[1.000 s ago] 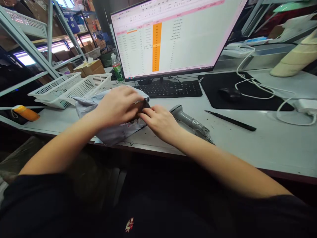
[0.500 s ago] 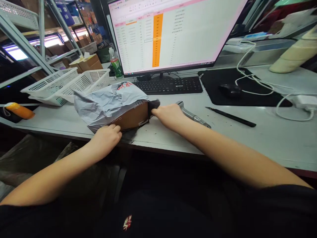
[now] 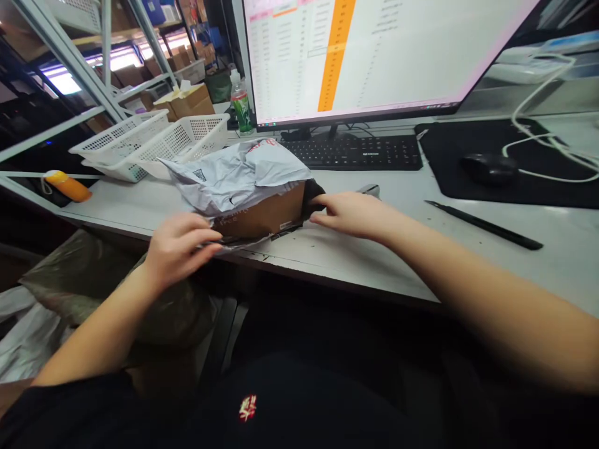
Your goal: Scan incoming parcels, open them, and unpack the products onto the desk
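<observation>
A crumpled grey mailer bag (image 3: 236, 174) lies at the desk's front edge, and a brown cardboard box (image 3: 262, 216) shows half out of its torn side. My left hand (image 3: 175, 248) pinches the bag's loose lower edge at the front of the desk. My right hand (image 3: 349, 214) grips the dark torn end of the bag at the box's right corner. A grey barcode scanner (image 3: 370, 189) lies just behind my right hand, mostly hidden.
White plastic baskets (image 3: 156, 144) stand at the left, a green bottle (image 3: 242, 111) behind them. A monitor (image 3: 374, 56), black keyboard (image 3: 358, 153), mouse (image 3: 489, 167) on a black mat, white cable (image 3: 547, 140) and a black pen (image 3: 484, 224) fill the right. An orange object (image 3: 68, 186) lies far left.
Both hands were on top of the bag; they have moved apart to its ends. The bag has been pulled back and the brown box now shows.
</observation>
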Motion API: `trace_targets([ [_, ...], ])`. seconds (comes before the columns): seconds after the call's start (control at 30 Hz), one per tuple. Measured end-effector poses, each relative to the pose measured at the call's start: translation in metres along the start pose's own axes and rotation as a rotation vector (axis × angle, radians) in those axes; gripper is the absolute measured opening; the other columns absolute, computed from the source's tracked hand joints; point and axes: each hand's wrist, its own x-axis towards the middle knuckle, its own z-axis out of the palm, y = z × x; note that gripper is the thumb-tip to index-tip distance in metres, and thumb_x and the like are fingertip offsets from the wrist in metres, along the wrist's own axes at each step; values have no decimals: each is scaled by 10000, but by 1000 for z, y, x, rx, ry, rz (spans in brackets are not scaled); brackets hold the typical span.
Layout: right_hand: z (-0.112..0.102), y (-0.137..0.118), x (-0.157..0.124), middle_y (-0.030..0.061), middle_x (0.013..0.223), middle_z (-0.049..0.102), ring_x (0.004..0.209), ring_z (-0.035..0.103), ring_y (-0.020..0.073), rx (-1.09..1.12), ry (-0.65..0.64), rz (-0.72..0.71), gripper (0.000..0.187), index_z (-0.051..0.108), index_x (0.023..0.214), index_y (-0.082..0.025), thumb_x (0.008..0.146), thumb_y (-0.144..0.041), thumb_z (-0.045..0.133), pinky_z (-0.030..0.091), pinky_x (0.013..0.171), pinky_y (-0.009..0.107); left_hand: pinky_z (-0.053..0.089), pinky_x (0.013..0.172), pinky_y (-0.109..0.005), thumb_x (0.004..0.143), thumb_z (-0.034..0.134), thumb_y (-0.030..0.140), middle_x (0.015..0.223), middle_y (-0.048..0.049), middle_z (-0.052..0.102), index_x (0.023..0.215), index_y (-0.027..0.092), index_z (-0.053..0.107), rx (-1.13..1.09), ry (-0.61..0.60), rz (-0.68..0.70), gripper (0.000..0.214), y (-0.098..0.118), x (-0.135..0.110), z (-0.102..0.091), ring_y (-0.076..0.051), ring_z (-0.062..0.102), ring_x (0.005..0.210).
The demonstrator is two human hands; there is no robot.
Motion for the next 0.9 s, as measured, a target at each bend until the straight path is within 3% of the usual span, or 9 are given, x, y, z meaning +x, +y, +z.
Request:
trace_targets([
  [0.07, 0, -13, -9, 93, 1010, 771, 924, 707, 273, -8, 1, -1, 426, 689, 1315, -238, 1003, -464, 504, 446, 691, 322, 548, 918, -394, 976, 594, 258, 986, -73, 716, 1025, 250, 708, 13, 198, -22, 125, -2, -3, 2, -231, 683, 983],
  [0.13, 4, -25, -16, 131, 1031, 769, 961, 718, 310, -104, -11, 10, 421, 695, 1298, -223, 1023, -452, 472, 459, 711, 349, 544, 939, -392, 947, 624, 195, 1036, -62, 733, 1066, 264, 694, 17, 201, 105, 155, 4, -3, 9, -229, 685, 1033],
  [0.23, 17, -35, -19, 158, 1021, 767, 953, 733, 321, -181, -58, -24, 420, 650, 1358, -221, 1020, -409, 486, 459, 703, 349, 531, 972, -405, 931, 691, 263, 1271, -107, 698, 1235, 223, 652, 58, -85, 268, 309, 23, 4, 29, -265, 652, 1177],
  [0.33, 33, -33, -15, 148, 1005, 768, 952, 736, 312, -181, -42, -45, 403, 657, 1341, -225, 1022, -393, 477, 461, 702, 339, 522, 955, -433, 901, 749, 387, 1422, -191, 598, 1417, 134, 542, 190, -425, 143, 611, 41, 14, 45, -318, 625, 1224],
  [0.43, 42, -25, -9, 146, 1005, 769, 953, 734, 319, -165, -30, -15, 406, 722, 1225, -219, 1039, -418, 421, 480, 716, 353, 527, 803, -398, 891, 756, 437, 1165, -178, 714, 1380, 100, 575, 313, -653, -32, 620, 46, 17, 52, -312, 694, 1012],
  [0.53, 44, -14, 0, 137, 1057, 769, 990, 724, 327, -110, -41, 64, 436, 762, 1179, -261, 1042, -443, 390, 502, 765, 378, 492, 698, -380, 911, 705, 529, 928, -149, 723, 1159, 96, 690, 385, -744, -118, 499, 40, 13, 51, -310, 697, 863],
  [0.63, 45, -2, 11, 137, 1110, 762, 1037, 705, 352, -67, -5, 121, 432, 758, 1226, -292, 1033, -459, 409, 510, 813, 416, 479, 718, -389, 927, 678, 536, 885, -133, 708, 1027, 114, 706, 371, -719, -47, 435, 26, 1, 51, -308, 681, 866],
  [0.73, 50, 11, 21, 181, 1114, 750, 1055, 692, 376, -57, 45, 154, 414, 760, 1227, -252, 1030, -401, 428, 504, 840, 453, 479, 751, -401, 933, 689, 413, 827, -105, 685, 892, 136, 686, 350, -657, 87, 280, 10, -19, 51, -290, 655, 853],
  [0.9, 54, 21, 38, 241, 1079, 720, 1074, 668, 430, 114, 151, 185, 316, 781, 1063, -155, 993, -258, 491, 472, 913, 583, 488, 806, -387, 887, 639, 169, 749, -72, 647, 754, 191, 631, 380, -348, 275, 135, -16, -59, 47, -259, 621, 861],
])
